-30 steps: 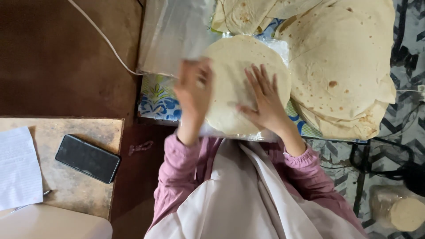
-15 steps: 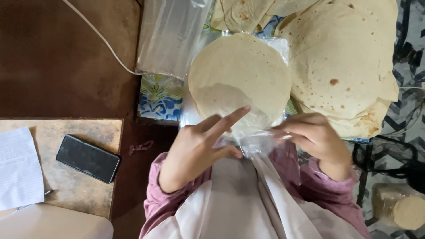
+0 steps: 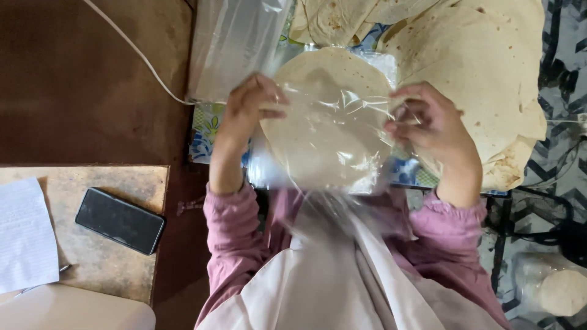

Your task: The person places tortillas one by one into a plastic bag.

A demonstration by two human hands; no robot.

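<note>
both hands pinched clear plastic bag (image 3: 330,153) around round pale flatbread (image 3: 327,116): left hand (image 3: 254,104), right hand (image 3: 428,119); bagging step underway; bag mouth seemingly needed closing next

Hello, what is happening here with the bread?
A person holds a clear plastic bag with both hands: the left hand grips one side and the right hand the other. A round flatbread sits inside the bag. More flatbreads lie stacked beside it on a patterned cloth.
</note>
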